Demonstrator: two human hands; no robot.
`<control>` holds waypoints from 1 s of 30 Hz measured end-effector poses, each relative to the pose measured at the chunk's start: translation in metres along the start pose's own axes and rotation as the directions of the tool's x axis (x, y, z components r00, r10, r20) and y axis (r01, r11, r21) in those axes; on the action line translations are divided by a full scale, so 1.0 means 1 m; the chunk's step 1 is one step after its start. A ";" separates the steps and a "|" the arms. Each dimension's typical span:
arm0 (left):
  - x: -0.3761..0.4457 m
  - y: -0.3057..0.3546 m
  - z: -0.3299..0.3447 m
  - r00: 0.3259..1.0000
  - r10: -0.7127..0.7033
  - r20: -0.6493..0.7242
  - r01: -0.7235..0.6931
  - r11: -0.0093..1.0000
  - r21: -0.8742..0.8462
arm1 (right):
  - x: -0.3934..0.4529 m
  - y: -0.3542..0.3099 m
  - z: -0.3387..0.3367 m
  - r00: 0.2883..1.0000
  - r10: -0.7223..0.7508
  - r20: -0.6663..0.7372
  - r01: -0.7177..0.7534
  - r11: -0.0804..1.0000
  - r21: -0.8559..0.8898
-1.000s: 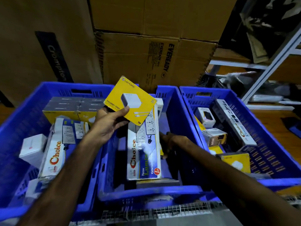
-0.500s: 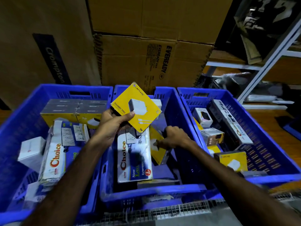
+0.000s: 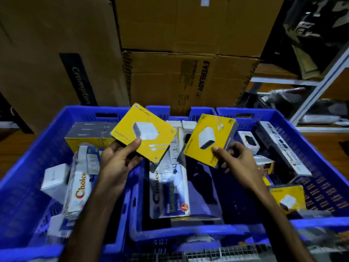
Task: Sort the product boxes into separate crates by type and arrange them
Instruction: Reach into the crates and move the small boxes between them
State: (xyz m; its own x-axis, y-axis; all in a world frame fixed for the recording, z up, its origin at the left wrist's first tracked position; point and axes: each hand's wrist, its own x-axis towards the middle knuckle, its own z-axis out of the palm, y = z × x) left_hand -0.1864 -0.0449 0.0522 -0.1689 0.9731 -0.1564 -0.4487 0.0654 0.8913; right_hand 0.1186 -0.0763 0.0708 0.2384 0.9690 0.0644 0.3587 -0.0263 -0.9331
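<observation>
Two yellow charger boxes are hanging in the air over the middle crate [image 3: 170, 231]. The left yellow box [image 3: 144, 132] is sitting above the left hand [image 3: 118, 163], thumb pressing its face, fingers closed behind its lower edge; it's tilting w/ a corner pointing up. The right yellow box [image 3: 209, 138] is being pinched at its lower right corner by the right hand [image 3: 236, 159], leaning right. Blue crates are flanking both sides, w/ brown cartons [image 3: 179, 78] standing behind.
</observation>
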 end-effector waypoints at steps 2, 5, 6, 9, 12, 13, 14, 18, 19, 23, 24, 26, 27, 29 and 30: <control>-0.013 0.010 -0.024 0.997 0.051 -0.057 -0.050 0.999 0.015 | -0.002 -0.014 0.013 0.997 0.008 0.075 -0.013 0.998 0.066; -0.023 0.034 -0.059 0.976 0.146 -0.159 -0.132 0.986 0.099 | 0.002 -0.035 0.043 0.980 -0.035 0.197 0.009 0.991 0.130; -0.024 0.043 -0.073 0.963 0.179 -0.200 -0.156 0.980 0.125 | 0.002 -0.044 0.057 0.971 -0.055 0.234 0.022 0.990 0.141; -0.025 0.071 -0.119 0.918 0.277 -0.283 -0.238 0.957 0.164 | 0.007 -0.071 0.100 0.945 -0.095 0.313 0.061 0.991 0.118; -0.026 0.096 -0.163 0.848 0.402 -0.346 -0.291 0.898 0.331 | 0.015 -0.096 0.144 0.935 -0.105 0.338 0.096 0.994 0.044; -0.025 0.102 -0.175 0.823 0.436 -0.365 -0.290 0.874 0.390 | 0.018 -0.102 0.157 0.938 -0.120 0.326 0.133 0.991 -0.018; -0.022 0.108 -0.188 0.800 0.460 -0.385 -0.271 0.850 0.451 | 0.020 -0.108 0.169 0.941 -0.138 0.308 0.181 0.977 -0.116; -0.001 0.123 -0.219 0.756 0.555 -0.346 -0.194 0.696 0.692 | 0.025 -0.126 0.210 0.927 -0.239 0.289 0.355 0.807 -0.472; 0.007 0.125 -0.221 0.762 0.560 -0.325 -0.172 0.659 0.732 | 0.026 -0.128 0.220 0.920 -0.242 0.308 0.374 0.771 -0.515; 0.041 0.132 -0.209 0.815 0.516 -0.263 -0.079 0.548 0.832 | 0.028 -0.124 0.249 0.907 -0.225 0.356 0.409 0.669 -0.621; 0.049 0.134 -0.206 0.830 0.500 -0.248 -0.048 0.507 0.861 | 0.027 -0.123 0.253 0.906 -0.226 0.359 0.415 0.644 -0.643; 0.061 0.137 -0.198 0.859 0.470 -0.205 0.024 0.362 0.932 | 0.025 -0.118 0.257 0.901 -0.257 0.349 0.432 0.589 -0.683; 0.064 0.137 -0.194 0.862 0.470 -0.189 0.054 0.285 0.957 | 0.024 -0.116 0.257 0.899 -0.281 0.336 0.438 0.567 -0.698; 0.072 0.138 -0.190 0.854 0.488 -0.179 0.099 0.186 0.978 | 0.023 -0.111 0.253 0.900 -0.307 0.309 0.434 0.563 -0.703; 0.075 0.136 -0.192 0.853 0.491 -0.178 0.123 0.141 0.982 | 0.023 -0.109 0.250 0.900 -0.313 0.304 0.434 0.576 -0.693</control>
State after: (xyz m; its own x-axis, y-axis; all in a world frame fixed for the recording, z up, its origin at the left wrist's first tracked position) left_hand -0.4285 -0.0053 0.0801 -0.5201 0.8230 0.2286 0.7778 0.3458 0.5248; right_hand -0.1410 0.0101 0.0852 -0.1718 0.9549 0.2422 0.9353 0.2353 -0.2642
